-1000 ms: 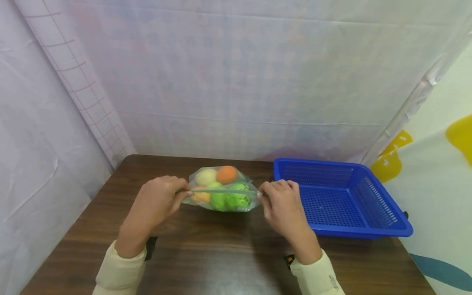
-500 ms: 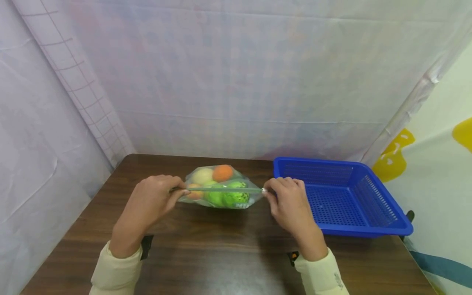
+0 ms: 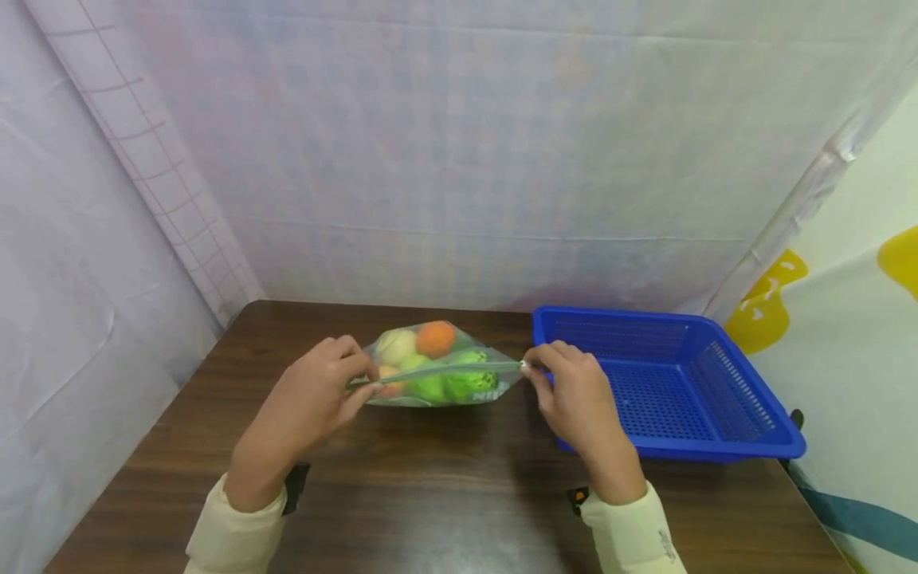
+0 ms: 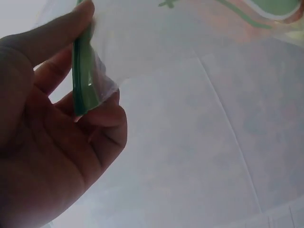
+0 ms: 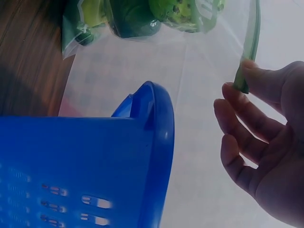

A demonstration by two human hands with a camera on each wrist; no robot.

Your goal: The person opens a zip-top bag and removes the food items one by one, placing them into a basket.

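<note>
A clear zip bag (image 3: 506,381) with a green zip strip (image 3: 450,368) hangs low over the dark wooden table. Through its film show an orange round fruit (image 3: 435,339), a pale yellow-green one (image 3: 396,346) and several green ones, one of them dark-speckled (image 3: 482,376). My left hand (image 3: 315,395) holds the strip's left end between thumb and fingers; in the left wrist view that strip end (image 4: 84,76) crosses the fingers. At the other end, my right hand (image 3: 577,395) pinches the strip's corner (image 5: 243,81) with thumb and forefinger, the remaining fingers loosely curled.
To the right on the table (image 3: 430,510) stands a blue perforated plastic basket (image 3: 717,446), its left rim close to my right hand. A pale cloth (image 3: 459,159) hangs behind the table, with more cloth at both sides.
My left hand first slid left, then came back right toward the fruit. My right hand has drifted right with the strip's corner, and the strip now slants up to the right.
</note>
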